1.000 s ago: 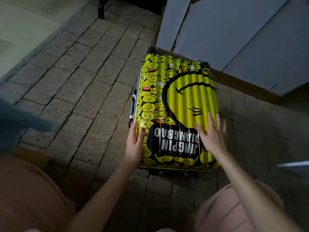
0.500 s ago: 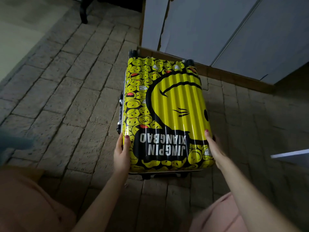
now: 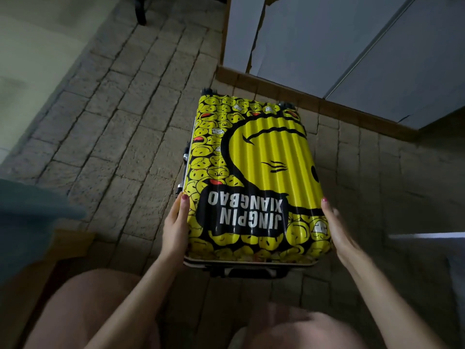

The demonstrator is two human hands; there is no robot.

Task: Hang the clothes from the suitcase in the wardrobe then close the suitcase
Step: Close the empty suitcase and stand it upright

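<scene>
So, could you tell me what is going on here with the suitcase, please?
A person crouches over a yellow smiley-print suitcase lying flat and shut on the stone-tile floor, in front of the grey wardrobe doors. The left hand rests against its left side near the corner, and the right hand holds the right side. Both sit at the end nearest the person, by the black carry handle. No clothes are in view, so unpacking looks either not begun or finished.

Floor (image 3: 120, 137) is rough stone-look brick tile, and the closed yellow smiley suitcase (image 3: 254, 177) lies flat on it.
</scene>
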